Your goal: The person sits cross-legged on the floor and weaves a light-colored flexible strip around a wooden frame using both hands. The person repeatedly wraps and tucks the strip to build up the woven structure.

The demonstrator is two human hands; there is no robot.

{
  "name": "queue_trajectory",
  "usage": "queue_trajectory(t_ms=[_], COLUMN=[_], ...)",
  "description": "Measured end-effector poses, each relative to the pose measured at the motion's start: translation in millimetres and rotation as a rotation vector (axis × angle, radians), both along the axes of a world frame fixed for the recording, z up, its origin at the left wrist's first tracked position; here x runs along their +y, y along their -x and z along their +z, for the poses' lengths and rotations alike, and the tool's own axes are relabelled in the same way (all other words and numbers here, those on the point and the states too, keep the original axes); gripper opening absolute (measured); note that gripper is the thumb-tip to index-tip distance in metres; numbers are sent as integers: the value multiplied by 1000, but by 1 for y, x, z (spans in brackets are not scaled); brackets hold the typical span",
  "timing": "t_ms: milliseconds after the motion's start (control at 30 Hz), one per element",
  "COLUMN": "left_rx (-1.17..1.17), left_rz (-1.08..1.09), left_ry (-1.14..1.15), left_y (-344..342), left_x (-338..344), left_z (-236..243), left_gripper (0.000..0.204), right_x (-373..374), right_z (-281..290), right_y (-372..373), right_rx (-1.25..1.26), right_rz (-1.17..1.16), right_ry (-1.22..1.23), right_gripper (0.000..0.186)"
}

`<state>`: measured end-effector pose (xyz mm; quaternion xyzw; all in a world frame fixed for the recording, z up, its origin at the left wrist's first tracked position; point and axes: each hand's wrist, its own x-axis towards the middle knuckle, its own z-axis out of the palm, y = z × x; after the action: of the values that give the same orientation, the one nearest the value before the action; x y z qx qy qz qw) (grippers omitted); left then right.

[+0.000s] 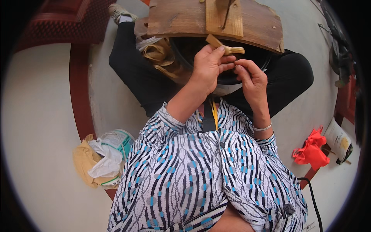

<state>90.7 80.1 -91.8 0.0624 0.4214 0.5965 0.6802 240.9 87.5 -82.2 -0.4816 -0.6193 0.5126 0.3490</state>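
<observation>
My left hand (pixel 208 63) grips a small pale-yellow folded strip (pixel 234 50) between thumb and fingers. One flat end sticks out to the upper left and a bunched, knot-like end points right. It could be dried leaf or husk; I cannot tell. Close beside it, my right hand (pixel 252 79) has thumb and index finger pinched together, near the left fingertips. Whatever sits in that pinch, if anything, is too small to make out. Both hands are over a dark round tub (pixel 181 52), just on my side of a wooden board (pixel 177 19).
A smaller plank (pixel 214 17) with an upright thin metal spike (pixel 226 17) lies on the board. Curled tan strips (pixel 158 54) hang by the tub's left side. Bags (pixel 106 158) stand on the floor at left, a red bag (pixel 312 149) at right, near a black cable (pixel 317 208).
</observation>
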Motion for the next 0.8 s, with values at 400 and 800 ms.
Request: queue_trajectory(t_ms=[400,800], left_rx=[-107,1678], left_rz=[-104,-135], left_ry=[-30,22], left_y=[0,107], left_x=[-15,-56], left_z=[0,-102], left_gripper=[26,19], right_x=[-2,-3], right_z=[-8,-12], right_y=[1,6], right_rx=[-118,-335], right_rz=[58,112], right_ry=[-103,-356], right_gripper=[11,11])
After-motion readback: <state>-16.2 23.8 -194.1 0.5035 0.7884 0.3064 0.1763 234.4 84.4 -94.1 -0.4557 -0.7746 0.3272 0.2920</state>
